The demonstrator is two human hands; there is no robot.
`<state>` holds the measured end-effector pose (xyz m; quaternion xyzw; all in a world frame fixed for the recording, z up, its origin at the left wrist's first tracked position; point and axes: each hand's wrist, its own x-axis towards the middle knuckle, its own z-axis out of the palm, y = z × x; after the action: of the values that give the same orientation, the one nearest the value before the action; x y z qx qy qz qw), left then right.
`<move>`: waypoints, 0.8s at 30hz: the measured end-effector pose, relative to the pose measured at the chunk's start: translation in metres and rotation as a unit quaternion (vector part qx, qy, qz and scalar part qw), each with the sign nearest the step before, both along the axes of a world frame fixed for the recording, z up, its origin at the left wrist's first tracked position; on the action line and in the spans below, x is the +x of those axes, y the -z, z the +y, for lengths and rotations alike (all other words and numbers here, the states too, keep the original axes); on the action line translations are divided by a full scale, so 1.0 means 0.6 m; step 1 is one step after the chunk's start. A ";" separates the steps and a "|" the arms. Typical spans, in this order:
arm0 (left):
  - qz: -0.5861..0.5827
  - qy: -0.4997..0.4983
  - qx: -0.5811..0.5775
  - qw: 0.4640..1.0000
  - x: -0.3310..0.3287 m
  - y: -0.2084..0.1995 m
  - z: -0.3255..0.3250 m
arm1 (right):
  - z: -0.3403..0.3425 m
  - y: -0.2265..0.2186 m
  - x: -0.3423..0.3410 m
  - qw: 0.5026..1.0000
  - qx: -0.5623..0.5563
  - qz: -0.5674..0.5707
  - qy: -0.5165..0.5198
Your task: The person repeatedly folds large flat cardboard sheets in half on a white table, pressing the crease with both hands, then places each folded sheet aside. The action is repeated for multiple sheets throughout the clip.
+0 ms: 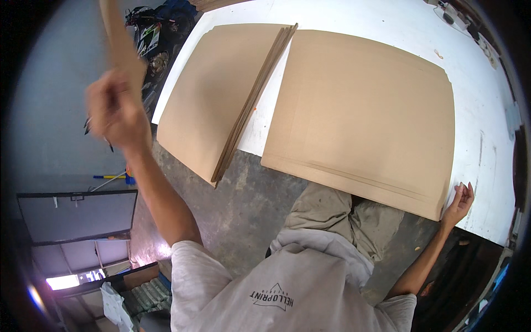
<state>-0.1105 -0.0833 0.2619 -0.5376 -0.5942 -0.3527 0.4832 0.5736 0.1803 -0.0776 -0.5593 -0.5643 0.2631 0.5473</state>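
Observation:
My left hand [116, 108] is raised at the left, blurred, gripping a strip or sheet of brown cardboard [119, 39] that sticks upward out of the picture. My right hand [459, 203] rests on the near edge of the white table [487, 160], fingers curled, touching the right corner of a large flat cardboard sheet [365, 110]. That sheet overhangs the table edge toward me. To its left lies a stack of cardboard sheets [215, 94], also overhanging the edge.
A motorcycle [157, 39] stands beyond the table's left end on the concrete floor [249, 205]. A grey cabinet or box [77, 213] is at the lower left, cables and small items [459, 16] at the table's far right corner.

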 end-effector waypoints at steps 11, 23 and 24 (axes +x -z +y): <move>-0.368 -0.027 -0.377 0.850 -0.105 0.407 -0.012 | -0.025 -0.055 -0.032 0.975 -0.048 -0.206 -0.063; -0.276 0.024 -0.502 0.819 0.196 0.344 -0.008 | -0.127 -0.178 -0.099 0.895 -0.012 -0.381 -0.232; -0.249 0.019 -0.542 0.802 0.211 0.346 -0.007 | -0.127 -0.176 -0.099 0.891 -0.013 -0.387 -0.236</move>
<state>0.0164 -0.0873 0.0544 -0.6170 -0.7779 -0.1036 -0.0588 0.5145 0.1038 0.0278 -0.4742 -0.8434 0.1545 0.2000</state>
